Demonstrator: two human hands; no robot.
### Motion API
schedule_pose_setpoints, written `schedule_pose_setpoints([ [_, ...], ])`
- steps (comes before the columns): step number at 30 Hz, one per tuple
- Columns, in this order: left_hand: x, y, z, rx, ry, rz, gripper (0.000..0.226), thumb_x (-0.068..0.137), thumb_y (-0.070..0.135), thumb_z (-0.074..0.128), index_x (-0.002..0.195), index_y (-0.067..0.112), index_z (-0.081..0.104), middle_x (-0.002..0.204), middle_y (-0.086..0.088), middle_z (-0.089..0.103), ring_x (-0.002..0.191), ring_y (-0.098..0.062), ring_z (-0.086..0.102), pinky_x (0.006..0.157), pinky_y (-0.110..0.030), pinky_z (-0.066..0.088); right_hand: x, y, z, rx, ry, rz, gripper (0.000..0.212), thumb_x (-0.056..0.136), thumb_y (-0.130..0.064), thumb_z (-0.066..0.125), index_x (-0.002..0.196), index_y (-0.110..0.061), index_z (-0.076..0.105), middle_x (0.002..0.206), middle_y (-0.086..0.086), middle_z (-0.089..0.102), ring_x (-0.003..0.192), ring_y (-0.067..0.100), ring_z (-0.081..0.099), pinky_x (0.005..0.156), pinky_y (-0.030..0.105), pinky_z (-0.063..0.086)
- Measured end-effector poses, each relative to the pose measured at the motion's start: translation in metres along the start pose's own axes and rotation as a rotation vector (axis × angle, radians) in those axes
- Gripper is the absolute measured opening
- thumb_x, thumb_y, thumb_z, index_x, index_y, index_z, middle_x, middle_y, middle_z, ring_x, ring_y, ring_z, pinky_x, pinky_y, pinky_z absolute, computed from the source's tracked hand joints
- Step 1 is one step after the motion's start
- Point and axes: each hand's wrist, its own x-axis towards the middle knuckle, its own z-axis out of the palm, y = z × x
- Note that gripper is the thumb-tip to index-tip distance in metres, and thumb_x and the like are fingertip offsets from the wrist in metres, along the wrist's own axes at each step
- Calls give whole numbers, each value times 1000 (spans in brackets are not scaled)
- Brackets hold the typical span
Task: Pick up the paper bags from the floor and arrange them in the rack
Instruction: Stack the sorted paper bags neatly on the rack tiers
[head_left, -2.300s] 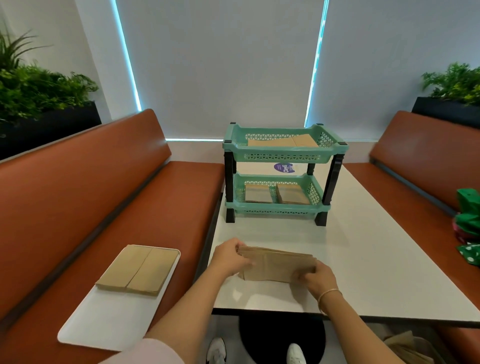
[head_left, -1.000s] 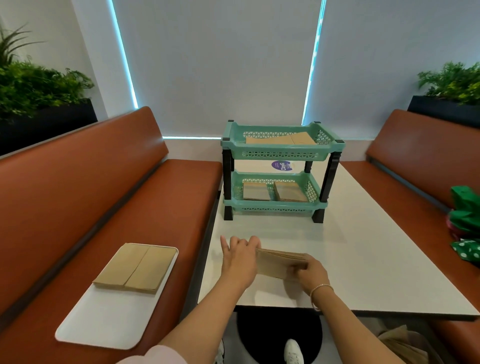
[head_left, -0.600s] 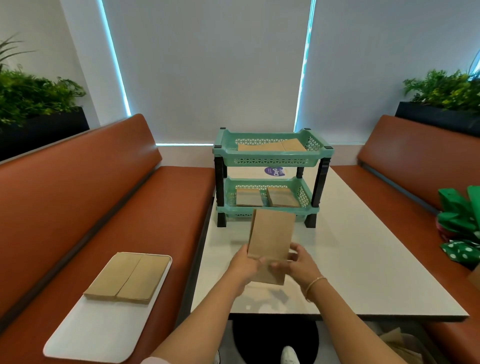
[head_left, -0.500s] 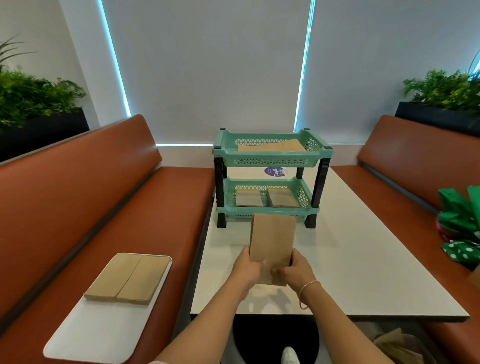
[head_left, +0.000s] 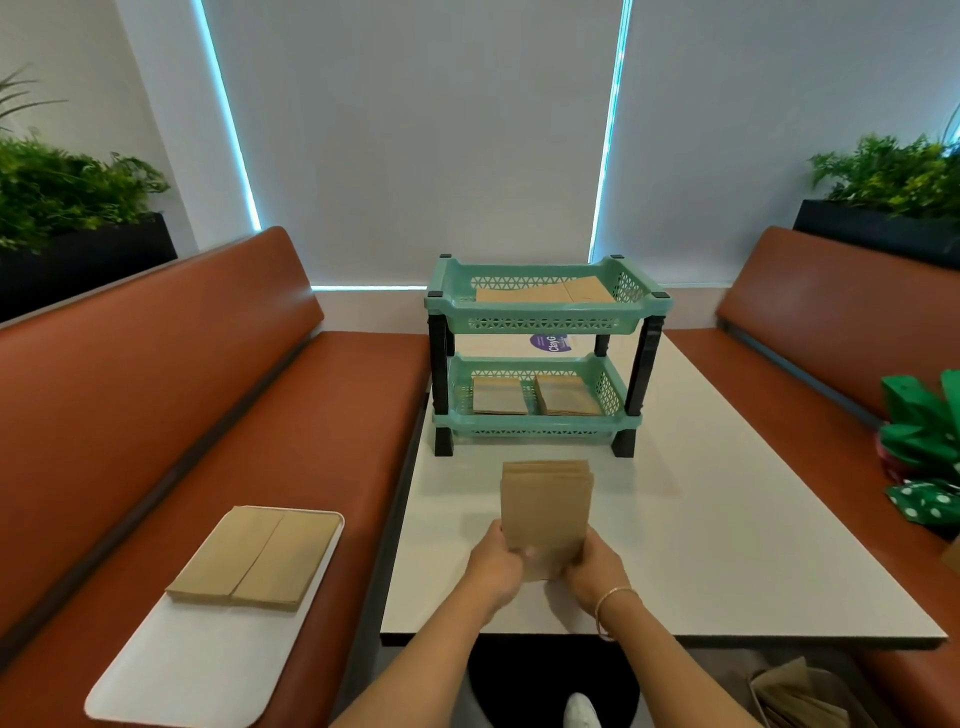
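Note:
A stack of flat brown paper bags (head_left: 545, 506) is held upright above the white table (head_left: 727, 519). My left hand (head_left: 493, 569) grips its lower left edge and my right hand (head_left: 595, 571) grips its lower right edge. A green two-tier rack (head_left: 545, 325) stands further back on the table. Brown bags (head_left: 545, 292) lie in its top tier. Two small piles of bags (head_left: 537, 396) sit side by side in the bottom tier. More brown bags (head_left: 795, 696) lie on the floor at the lower right, partly cut off.
On the left orange bench (head_left: 311, 441) lies a white tray (head_left: 208, 660) carrying two flat stacks of bags (head_left: 257, 556). Green wrapped items (head_left: 924, 457) rest on the right bench. Planters stand behind both benches. A black table base and my shoe show below the table edge.
The stack lay flat on the table under both hands. I stood it on end and shifted my grip to its lower edges; it now tilts a little away from me.

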Motion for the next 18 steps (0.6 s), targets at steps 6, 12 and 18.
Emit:
schedule_pose_setpoints([
  [6,12,12,-12,-15,-10,-63,43,82,25,58,124,23,50,121,-2,59,107,-21,56,92,-37,50,6,-14,-9,51,-106,12,44,81,3,55,122,-12,48,108,5,59,94,20,53,79,27,45],
  [12,24,45,-35,5,58,-12,38,93,12,54,130,12,46,129,-6,55,119,-25,50,100,-37,44,16,-40,-29,219,-215,27,52,83,10,53,131,-8,44,92,8,57,79,23,55,65,31,52],
  [18,53,82,-50,144,115,26,33,91,17,58,123,9,53,122,-7,59,112,-23,55,92,-30,46,50,-81,-36,271,-50,25,28,88,10,42,103,-4,61,91,11,56,86,25,52,88,46,49],
])
